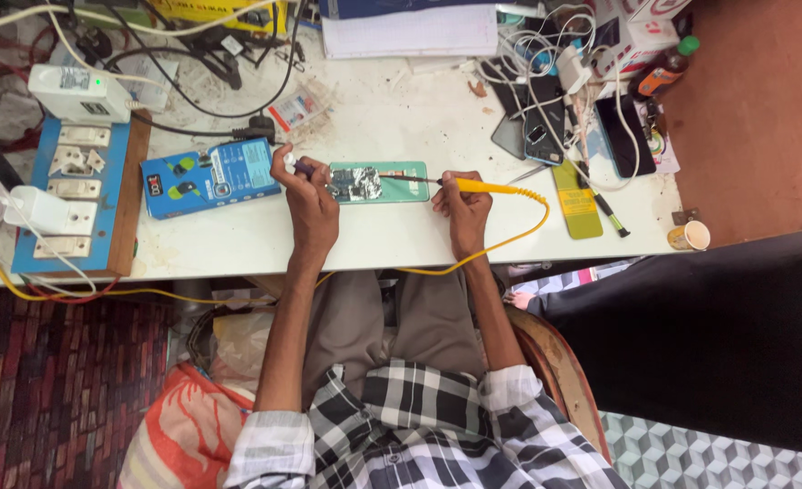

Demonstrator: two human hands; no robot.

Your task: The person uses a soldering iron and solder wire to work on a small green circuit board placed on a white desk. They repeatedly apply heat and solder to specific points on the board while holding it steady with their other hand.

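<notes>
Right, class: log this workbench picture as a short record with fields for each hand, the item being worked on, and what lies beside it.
Left hand: left hand grips a small dark-handled tool at the left end of the opened phone.
Right hand: right hand holds a yellow soldering iron, tip towards the phone.
Work item: green, lying flat on the white table, foil patch showing.
Beside it: blue box to the left; yellow card to the right.

At twelve o'clock the white ruled paper pad [410, 32] is cut off by the top edge. The left hand [313, 204] hides most of its small purple-handled tool [302, 167], whose tip is too small to tell.
</notes>
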